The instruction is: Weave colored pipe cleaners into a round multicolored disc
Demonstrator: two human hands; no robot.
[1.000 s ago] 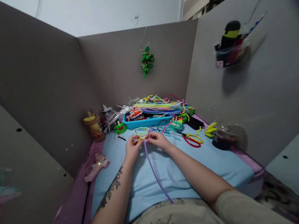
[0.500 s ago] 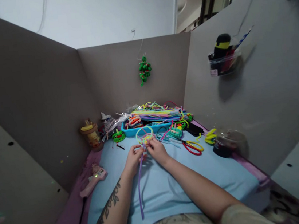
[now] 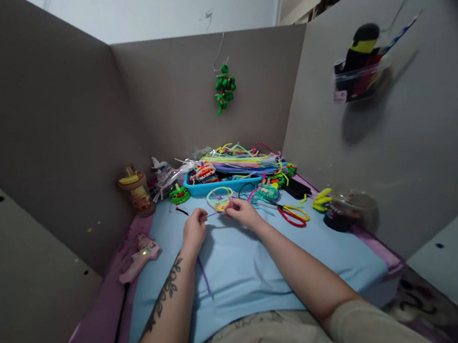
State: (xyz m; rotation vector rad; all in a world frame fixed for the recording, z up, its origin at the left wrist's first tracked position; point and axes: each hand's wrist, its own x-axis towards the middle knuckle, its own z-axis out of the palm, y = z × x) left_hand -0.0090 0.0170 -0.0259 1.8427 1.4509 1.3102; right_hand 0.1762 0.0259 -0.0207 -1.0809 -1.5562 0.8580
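My left hand (image 3: 194, 230) is closed on a long purple pipe cleaner (image 3: 204, 276), whose tail hangs down beside my forearm over the light blue cloth (image 3: 241, 265). My right hand (image 3: 241, 214) pinches a small looped piece of pastel pipe cleaners (image 3: 220, 199), held just above the cloth. The purple strand runs taut between the two hands. Both hands sit close together near the middle of the cloth, in front of the blue tray.
A blue tray (image 3: 225, 186) heaped with coloured pipe cleaners stands at the back. Red-and-yellow scissors (image 3: 294, 214) lie right of my hands, a dark round container (image 3: 344, 212) further right. A pink glue gun (image 3: 139, 257) lies at the left. Brown partitions enclose the desk.
My left hand has drawn away to the left, pulling the purple strand taut. Its free tail swung left, from mid-cloth to beside my left forearm.
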